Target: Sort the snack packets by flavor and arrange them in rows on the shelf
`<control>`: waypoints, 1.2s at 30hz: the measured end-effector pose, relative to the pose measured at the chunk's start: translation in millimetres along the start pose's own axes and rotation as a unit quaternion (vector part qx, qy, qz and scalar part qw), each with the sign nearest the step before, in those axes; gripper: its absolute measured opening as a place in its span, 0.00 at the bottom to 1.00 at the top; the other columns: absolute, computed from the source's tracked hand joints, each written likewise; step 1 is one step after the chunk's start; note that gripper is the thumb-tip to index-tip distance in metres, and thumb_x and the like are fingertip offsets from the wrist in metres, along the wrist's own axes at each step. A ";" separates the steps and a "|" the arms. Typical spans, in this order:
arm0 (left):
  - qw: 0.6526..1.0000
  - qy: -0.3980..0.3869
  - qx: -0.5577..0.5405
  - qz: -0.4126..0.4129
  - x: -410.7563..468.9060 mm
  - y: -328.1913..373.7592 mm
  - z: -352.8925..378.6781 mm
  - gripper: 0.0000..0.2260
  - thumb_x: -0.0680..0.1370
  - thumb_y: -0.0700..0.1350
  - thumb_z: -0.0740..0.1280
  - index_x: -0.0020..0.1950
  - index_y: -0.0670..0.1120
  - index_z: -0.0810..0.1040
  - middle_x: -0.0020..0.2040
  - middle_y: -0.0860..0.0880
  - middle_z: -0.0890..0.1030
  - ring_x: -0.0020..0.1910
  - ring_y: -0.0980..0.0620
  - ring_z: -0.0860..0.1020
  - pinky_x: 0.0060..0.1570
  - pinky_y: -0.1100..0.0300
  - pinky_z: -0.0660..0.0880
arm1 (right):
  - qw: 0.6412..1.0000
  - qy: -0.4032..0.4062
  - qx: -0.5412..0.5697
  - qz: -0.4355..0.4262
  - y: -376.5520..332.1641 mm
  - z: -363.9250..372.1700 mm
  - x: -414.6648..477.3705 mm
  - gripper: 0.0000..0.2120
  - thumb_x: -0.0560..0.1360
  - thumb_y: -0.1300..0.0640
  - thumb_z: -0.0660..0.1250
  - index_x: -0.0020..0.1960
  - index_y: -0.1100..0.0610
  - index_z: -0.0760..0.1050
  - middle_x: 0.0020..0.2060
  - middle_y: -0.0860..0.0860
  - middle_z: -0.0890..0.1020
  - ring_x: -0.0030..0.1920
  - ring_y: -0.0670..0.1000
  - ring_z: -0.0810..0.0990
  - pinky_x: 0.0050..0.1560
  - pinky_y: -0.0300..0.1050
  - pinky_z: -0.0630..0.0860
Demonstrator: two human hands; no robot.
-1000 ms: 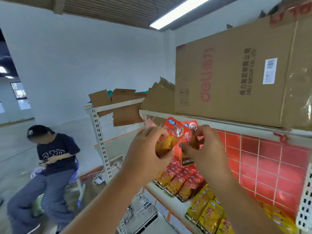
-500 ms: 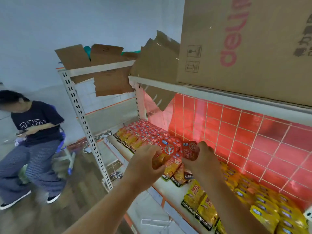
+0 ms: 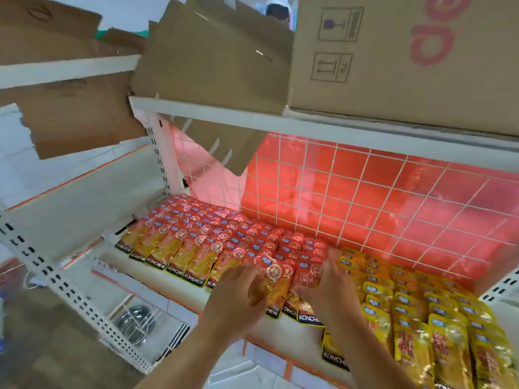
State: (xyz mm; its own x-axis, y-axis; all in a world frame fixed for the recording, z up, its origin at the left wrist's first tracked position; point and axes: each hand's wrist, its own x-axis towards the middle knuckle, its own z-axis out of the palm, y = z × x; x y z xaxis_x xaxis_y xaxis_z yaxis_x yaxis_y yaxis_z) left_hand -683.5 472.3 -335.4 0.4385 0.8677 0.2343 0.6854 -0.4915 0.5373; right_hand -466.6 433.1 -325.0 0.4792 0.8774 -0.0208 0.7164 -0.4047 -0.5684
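Red snack packets (image 3: 213, 234) lie in overlapping rows on the left part of the white shelf (image 3: 193, 290). Yellow snack packets (image 3: 421, 310) fill the rows on the right. Both hands are down at the seam between the two colours, near the front edge. My left hand (image 3: 236, 299) grips the left side of a red packet (image 3: 276, 279). My right hand (image 3: 328, 287) holds a second red packet (image 3: 307, 276) beside it, thumb on its front and fingers reaching up along the yellow rows. Both packets lie low against the front red row.
A large cardboard box (image 3: 407, 57) sits on the shelf board above, with loose cardboard flaps (image 3: 213, 66) hanging to the left. A white wire grid (image 3: 365, 197) over a red panel backs the shelf. A perforated upright (image 3: 70, 287) stands left, and metal bowls (image 3: 134, 321) are below.
Both hands came down with the red packets from chest height in front of the upper shelf to the shelf surface. The view tilted down and closer to the rows.
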 end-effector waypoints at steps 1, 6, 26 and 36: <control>1.000 -0.003 0.007 0.026 5.1 -9.3 1.2 0.16 0.73 0.57 0.68 0.59 0.58 0.75 0.51 0.64 0.74 0.53 0.58 0.70 0.51 0.65 0.69 | 1.000 0.008 -0.006 0.016 -4.1 3.5 0.2 0.30 0.63 0.40 0.75 0.59 0.45 0.66 0.51 0.46 0.78 0.48 0.53 0.80 0.49 0.53 0.80; 0.981 0.032 0.036 0.188 20.0 -46.0 13.2 0.14 0.72 0.54 0.71 0.55 0.53 0.77 0.54 0.55 0.79 0.54 0.53 0.74 0.54 0.57 0.74 | 0.994 0.047 -0.051 0.083 -24.3 20.4 -0.3 0.37 0.63 0.43 0.73 0.67 0.43 0.58 0.49 0.46 0.78 0.44 0.55 0.81 0.45 0.51 0.79; 0.973 0.010 -0.032 0.230 19.9 -74.4 28.6 0.18 0.71 0.52 0.75 0.58 0.53 0.75 0.59 0.53 0.80 0.58 0.48 0.77 0.63 0.49 0.72 | 0.977 0.062 -0.153 0.132 -33.9 34.8 -7.2 0.33 0.70 0.38 0.69 0.69 0.51 0.65 0.42 0.47 0.81 0.44 0.55 0.81 0.43 0.46 0.78; 0.977 -0.006 -0.019 0.213 17.9 -70.4 24.1 0.19 0.72 0.51 0.78 0.58 0.51 0.75 0.59 0.52 0.80 0.58 0.47 0.78 0.59 0.47 0.78 | 0.979 0.046 -0.152 0.129 -32.0 27.6 12.0 0.23 0.68 0.38 0.69 0.58 0.48 0.71 0.40 0.47 0.81 0.44 0.55 0.81 0.48 0.51 0.81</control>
State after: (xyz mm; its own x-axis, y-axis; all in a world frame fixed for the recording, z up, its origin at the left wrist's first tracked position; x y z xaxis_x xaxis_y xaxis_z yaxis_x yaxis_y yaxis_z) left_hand -709.9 520.6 -388.5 0.6861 0.5833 0.4348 0.4172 -0.8050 0.4217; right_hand -497.8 463.7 -329.8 0.6980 0.7143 -0.0502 0.6758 -0.6804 -0.2834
